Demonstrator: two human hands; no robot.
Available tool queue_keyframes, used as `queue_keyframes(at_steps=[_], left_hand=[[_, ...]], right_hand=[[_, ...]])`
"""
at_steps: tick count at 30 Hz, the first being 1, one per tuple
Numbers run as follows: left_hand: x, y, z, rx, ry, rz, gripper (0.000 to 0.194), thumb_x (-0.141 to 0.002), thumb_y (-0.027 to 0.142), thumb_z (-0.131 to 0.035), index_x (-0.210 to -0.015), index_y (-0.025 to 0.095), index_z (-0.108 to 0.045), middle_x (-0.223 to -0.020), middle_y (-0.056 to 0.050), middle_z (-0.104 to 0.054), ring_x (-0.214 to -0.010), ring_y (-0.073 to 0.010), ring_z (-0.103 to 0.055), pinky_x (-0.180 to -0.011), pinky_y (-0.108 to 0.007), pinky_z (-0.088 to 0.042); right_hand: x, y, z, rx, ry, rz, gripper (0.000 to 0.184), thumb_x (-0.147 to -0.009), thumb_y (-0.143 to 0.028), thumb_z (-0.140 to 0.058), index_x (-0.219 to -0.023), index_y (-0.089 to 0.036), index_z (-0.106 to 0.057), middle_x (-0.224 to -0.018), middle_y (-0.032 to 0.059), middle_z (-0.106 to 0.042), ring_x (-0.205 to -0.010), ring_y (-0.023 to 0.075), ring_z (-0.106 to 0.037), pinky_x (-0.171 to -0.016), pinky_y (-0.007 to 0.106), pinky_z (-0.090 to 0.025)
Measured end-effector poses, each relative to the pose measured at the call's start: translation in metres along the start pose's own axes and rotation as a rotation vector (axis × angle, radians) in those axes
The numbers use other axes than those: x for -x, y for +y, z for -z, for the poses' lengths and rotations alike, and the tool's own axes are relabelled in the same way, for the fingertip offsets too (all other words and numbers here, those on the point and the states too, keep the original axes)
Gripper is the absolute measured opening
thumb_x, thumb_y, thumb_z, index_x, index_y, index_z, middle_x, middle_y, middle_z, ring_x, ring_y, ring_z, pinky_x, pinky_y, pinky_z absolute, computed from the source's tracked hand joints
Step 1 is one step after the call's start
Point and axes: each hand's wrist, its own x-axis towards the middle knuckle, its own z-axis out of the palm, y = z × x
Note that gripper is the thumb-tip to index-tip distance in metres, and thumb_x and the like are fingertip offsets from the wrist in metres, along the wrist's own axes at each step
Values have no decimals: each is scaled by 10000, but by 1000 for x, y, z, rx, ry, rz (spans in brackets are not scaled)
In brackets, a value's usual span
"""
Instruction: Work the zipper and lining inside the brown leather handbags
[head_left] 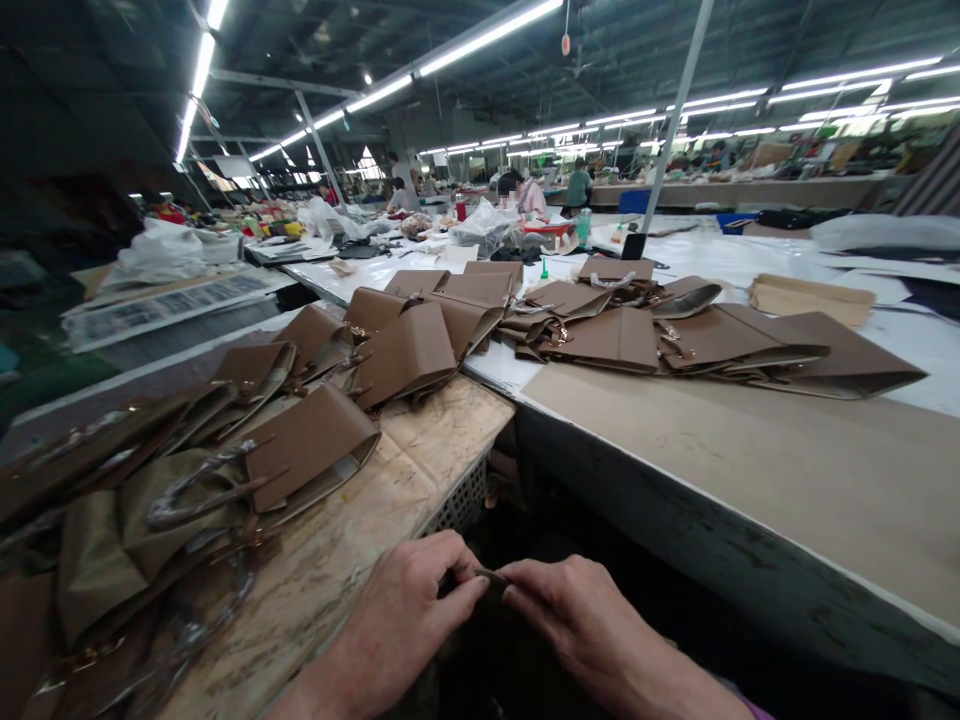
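Observation:
Between the fingertips of both hands runs a small, thin dark brown strip [493, 577]; its material is too small to make out. My left hand [420, 600] pinches its left end between thumb and forefinger. From the other side, my right hand [570, 605] grips the right end the same way. Both hands are low in the view, over the dark gap in front of the two tables. Nearest to my left hand on the left table lies a brown handbag [307, 450] with plastic-wrapped handles.
More brown bags [611, 340] lie piled across the white table behind. A worn wooden tabletop [420, 440] is at left, and a paper-covered table edge [750, 450] at right. A perforated crate [465, 495] stands below. Several people sit far back.

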Motion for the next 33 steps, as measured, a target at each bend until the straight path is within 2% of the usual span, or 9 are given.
queue_keyframes(at_steps=[6, 10, 14, 17, 19, 22, 27, 29, 33], left_hand=[[1, -5, 0, -101, -19, -56, 180, -886, 242, -541, -718, 203, -589, -752, 16, -667, -726, -150, -612, -649, -246, -402], [3, -4, 2, -226, -89, -83, 205, -931, 280, -470, -778, 204, -583, -762, -7, -650, -718, -168, -600, -626, -259, -388], [3, -2, 3, -235, -130, -102, 209, -940, 275, -441, -785, 204, -562, -757, -5, -632, -712, -170, -587, -622, -265, -375], [2, 0, 4, -194, -140, -81, 206, -918, 268, -464, -730, 207, -522, -705, 17, -593, -683, -160, -558, -604, -264, -354], [1, 0, 5, -126, -139, -57, 152, -892, 271, -500, -751, 213, -501, -690, 39, -569, -662, -150, -540, -592, -261, -345], [-1, 0, 8, 3, -126, -2, 91, -845, 251, -548, -829, 225, -463, -711, 62, -567, -667, -144, -549, -601, -257, -355], [-5, 0, 10, 68, -185, 6, 80, -850, 231, -529, -917, 231, -486, -796, 51, -636, -762, -156, -600, -673, -263, -386], [-7, 1, 10, 47, -189, -5, 52, -862, 250, -524, -906, 231, -504, -804, 47, -633, -766, -157, -594, -670, -260, -383], [-10, 3, 9, -5, -182, -17, 41, -863, 257, -533, -854, 222, -514, -790, 46, -608, -759, -153, -573, -667, -258, -370]], right_hand=[[0, -1, 1, 27, -2, 11, 306, -977, -329, -404, -962, -256, -700, -746, 18, -727, -624, 139, -629, -554, 220, -336], [0, -3, 0, 48, -36, 19, 323, -986, -345, -391, -925, -243, -692, -708, 8, -706, -565, 117, -575, -519, 219, -303], [4, -7, 4, 174, -69, 15, 303, -984, -304, -398, -917, -228, -684, -749, 32, -723, -612, 146, -621, -537, 243, -309], [15, -8, 18, 259, -118, -10, 264, -969, -291, -426, -970, -224, -681, -785, 51, -730, -684, 191, -658, -568, 264, -332], [24, -3, 32, 215, -140, -33, 268, -963, -336, -449, -1059, -241, -681, -846, 51, -735, -759, 206, -667, -623, 266, -374], [34, 9, 51, 4, -223, -86, 298, -940, -419, -497, -1082, -259, -705, -903, 22, -733, -800, 183, -652, -657, 240, -406], [36, 24, 60, -273, -340, -153, 352, -897, -460, -552, -1033, -191, -733, -873, 2, -722, -737, 153, -616, -582, 206, -395], [32, 21, 58, -242, -340, -140, 356, -889, -470, -559, -1034, -197, -737, -859, 5, -723, -725, 154, -617, -576, 205, -393], [19, 8, 55, -16, -315, -65, 369, -874, -506, -571, -979, -203, -753, -771, 29, -711, -661, 153, -607, -567, 212, -386]])
